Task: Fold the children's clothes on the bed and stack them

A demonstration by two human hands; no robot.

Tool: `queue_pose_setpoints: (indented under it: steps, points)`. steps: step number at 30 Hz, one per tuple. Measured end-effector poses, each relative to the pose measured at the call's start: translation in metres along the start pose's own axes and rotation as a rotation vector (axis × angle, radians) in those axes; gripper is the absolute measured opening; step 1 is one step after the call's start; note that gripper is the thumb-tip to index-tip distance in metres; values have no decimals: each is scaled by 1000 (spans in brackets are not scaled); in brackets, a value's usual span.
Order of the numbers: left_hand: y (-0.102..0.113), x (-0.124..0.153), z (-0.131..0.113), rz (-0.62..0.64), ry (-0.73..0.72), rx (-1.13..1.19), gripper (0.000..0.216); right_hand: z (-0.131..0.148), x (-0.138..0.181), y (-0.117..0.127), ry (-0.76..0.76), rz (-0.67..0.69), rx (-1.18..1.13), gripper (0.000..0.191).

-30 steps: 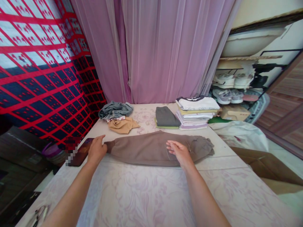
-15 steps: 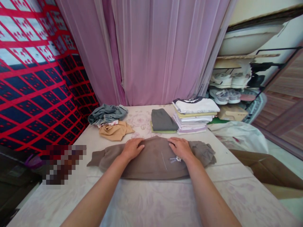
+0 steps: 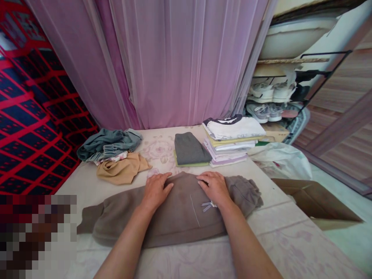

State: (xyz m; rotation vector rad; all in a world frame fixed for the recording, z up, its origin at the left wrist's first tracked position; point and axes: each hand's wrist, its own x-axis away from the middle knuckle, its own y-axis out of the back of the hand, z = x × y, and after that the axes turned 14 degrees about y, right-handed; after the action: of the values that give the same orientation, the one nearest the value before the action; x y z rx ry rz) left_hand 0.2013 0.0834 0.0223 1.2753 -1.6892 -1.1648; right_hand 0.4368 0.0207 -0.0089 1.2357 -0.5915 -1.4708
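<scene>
A brown sweatshirt [image 3: 177, 217] lies folded into a wide band across the bed, with a cuffed sleeve sticking out at the left and a bunched part at the right. Its front has a pale line and a small checked ribbon trim. My left hand [image 3: 156, 190] rests on the upper middle of the cloth, thumb spread away from the fingers. Farther right, my right hand [image 3: 214, 188] lies on the far edge beside the ribbon, its thumb also apart. Both sets of fingertips reach the far fold, and neither hand lifts the cloth.
Behind the sweatshirt stand a folded dark grey garment [image 3: 192, 149] and a stack of folded shirts [image 3: 235, 133]. Loose clothes [image 3: 112, 145] are heaped at the back left. A cardboard box [image 3: 316, 201] and shoe rack [image 3: 273, 91] are beyond the bed's right side.
The view has shifted and come closer, so the clothes at the back left appear farther left. Both hands stay on the sweatshirt in nearly the same pose.
</scene>
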Motion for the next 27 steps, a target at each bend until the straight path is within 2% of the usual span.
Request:
queue_pose_setpoints:
  steps: [5,10,16,21,23,27]
  points:
    - [-2,1,3,-52,14,-18,39,0,-1,-1,17,-40,20,18]
    - [7,3,1,-89,12,75,38,0,-1,3,45,-55,-16,21]
    - [15,5,3,138,82,267,46,2,-1,9,113,29,-61,28]
    - [18,4,10,323,-82,326,49,2,-1,8,105,81,-61,30]
    - [18,4,12,349,-134,303,53,1,-1,6,91,78,-58,29]
    - [14,2,13,306,-157,291,53,1,-2,4,68,63,-24,25]
